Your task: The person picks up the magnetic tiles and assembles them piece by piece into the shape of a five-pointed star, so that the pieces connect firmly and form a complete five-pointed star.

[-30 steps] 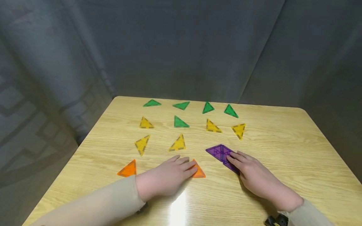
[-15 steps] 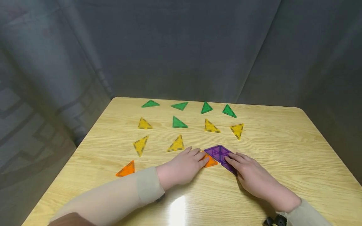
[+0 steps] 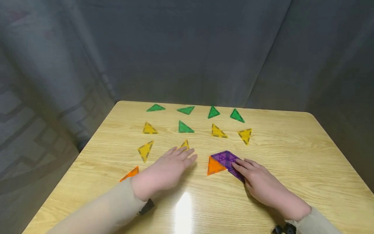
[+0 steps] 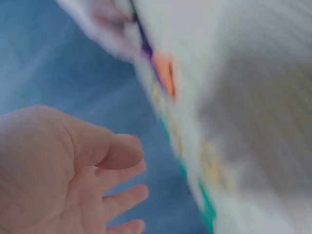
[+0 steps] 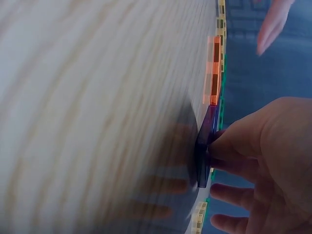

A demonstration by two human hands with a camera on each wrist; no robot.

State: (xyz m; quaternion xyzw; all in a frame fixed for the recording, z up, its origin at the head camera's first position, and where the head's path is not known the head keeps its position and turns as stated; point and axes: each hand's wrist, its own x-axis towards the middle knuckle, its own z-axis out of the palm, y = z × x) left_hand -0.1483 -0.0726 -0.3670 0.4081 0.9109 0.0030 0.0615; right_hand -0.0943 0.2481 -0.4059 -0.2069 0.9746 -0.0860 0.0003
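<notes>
In the head view several purple triangular magnetic tiles (image 3: 221,158) lie joined edge to edge on the table, right of centre. My right hand (image 3: 259,182) rests on their right part with fairly straight fingers, hiding some of them. The right wrist view shows my thumb (image 5: 226,146) against the purple tiles (image 5: 206,141). An orange triangle tile (image 3: 215,165) lies flat against their left lower edge. To its left my left hand (image 3: 167,169) hovers over the table, fingers spread, holding nothing. It partly covers a yellow tile (image 3: 185,145) and another orange tile (image 3: 130,173).
Several green triangle tiles (image 3: 213,112) lie toward the back of the wooden table (image 3: 280,149). More yellow tiles (image 3: 145,150) are spread in front of them. A grey curtain (image 3: 187,52) hangs behind the table's far edge.
My left hand slid the orange tile rightward up to the purple tiles, let go of it and drew back left. My right hand has stayed on the purple tiles.
</notes>
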